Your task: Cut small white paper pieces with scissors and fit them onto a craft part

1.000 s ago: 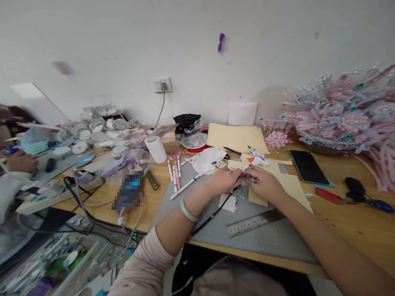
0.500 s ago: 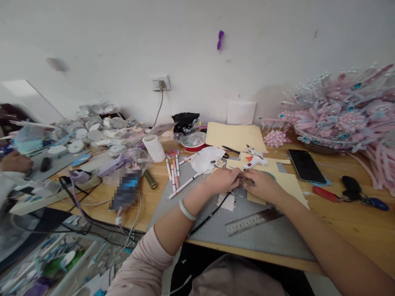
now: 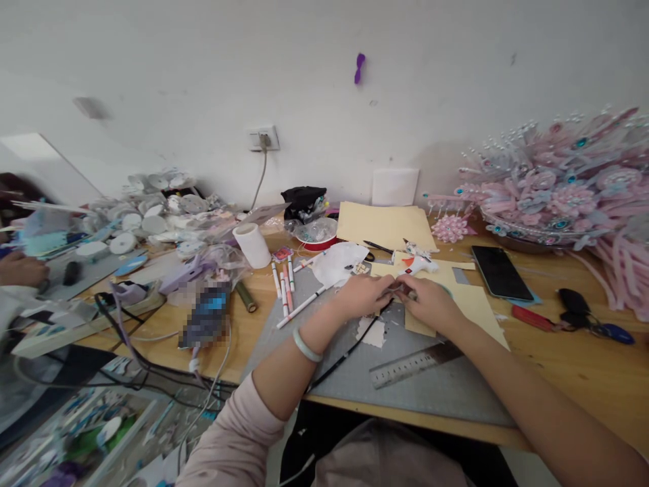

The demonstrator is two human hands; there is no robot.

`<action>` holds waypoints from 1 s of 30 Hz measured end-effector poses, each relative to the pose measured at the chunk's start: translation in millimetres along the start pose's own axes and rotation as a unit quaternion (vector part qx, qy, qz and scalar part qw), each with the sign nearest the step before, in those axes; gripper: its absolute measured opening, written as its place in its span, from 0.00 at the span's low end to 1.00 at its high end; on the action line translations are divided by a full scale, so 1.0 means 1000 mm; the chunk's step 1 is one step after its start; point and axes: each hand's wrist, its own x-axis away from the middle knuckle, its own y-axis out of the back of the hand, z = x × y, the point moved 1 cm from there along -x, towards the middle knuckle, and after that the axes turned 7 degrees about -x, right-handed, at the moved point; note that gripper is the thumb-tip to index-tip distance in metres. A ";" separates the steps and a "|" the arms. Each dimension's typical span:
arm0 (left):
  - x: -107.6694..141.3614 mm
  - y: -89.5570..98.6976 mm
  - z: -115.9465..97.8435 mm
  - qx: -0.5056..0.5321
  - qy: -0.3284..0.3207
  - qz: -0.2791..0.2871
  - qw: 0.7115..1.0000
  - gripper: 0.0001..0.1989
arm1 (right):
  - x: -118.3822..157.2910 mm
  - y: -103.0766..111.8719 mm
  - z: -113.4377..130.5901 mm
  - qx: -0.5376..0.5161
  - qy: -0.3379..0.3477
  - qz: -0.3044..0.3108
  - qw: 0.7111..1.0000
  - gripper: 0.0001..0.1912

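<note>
My left hand (image 3: 369, 295) and my right hand (image 3: 430, 302) meet over the grey cutting mat (image 3: 436, 396). The fingers of both are pinched together on something small, mostly hidden by the fingertips, whose kind I cannot make out. Just behind the hands lies a white glue gun (image 3: 420, 264). A black cord (image 3: 337, 362) runs from under the hands to the mat's front edge. Below them are a torn white scrap (image 3: 372, 333) and a steel ruler (image 3: 405, 366). Cream card (image 3: 474, 308) lies beneath and beside my right hand.
White-barrelled pens (image 3: 285, 287) and a white roll (image 3: 252, 245) stand or lie to the left. A phone (image 3: 501, 272), keys (image 3: 575, 309) and a bowl of pink ornaments (image 3: 547, 203) are on the right. A co-worker's hand (image 3: 23, 270) shows at far left.
My right hand's fingers have shifted slightly and curled closer to the left fingertips. Both hands stay in about the same place, and the view has moved a little.
</note>
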 end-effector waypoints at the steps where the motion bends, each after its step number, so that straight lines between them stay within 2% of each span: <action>1: 0.000 0.000 0.000 0.004 -0.008 -0.003 1.000 0.13 | 0.000 0.000 -0.001 -0.003 -0.012 -0.005 1.000 0.09; 6: 0.000 -0.002 0.000 0.028 -0.032 0.005 0.999 0.12 | -0.001 -0.004 -0.006 -0.011 -0.033 -0.006 0.999 0.09; 16: -0.002 0.000 0.002 0.085 -0.022 0.004 0.996 0.12 | -0.002 -0.006 -0.006 -0.005 0.010 -0.023 1.000 0.12; 23: -0.003 -0.003 0.003 0.136 0.007 0.007 0.991 0.10 | -0.002 -0.007 -0.003 -0.004 0.001 -0.017 1.000 0.12; 30: -0.004 0.000 0.002 0.158 -0.004 0.017 0.987 0.09 | -0.002 -0.008 -0.003 -0.024 -0.009 -0.015 1.000 0.13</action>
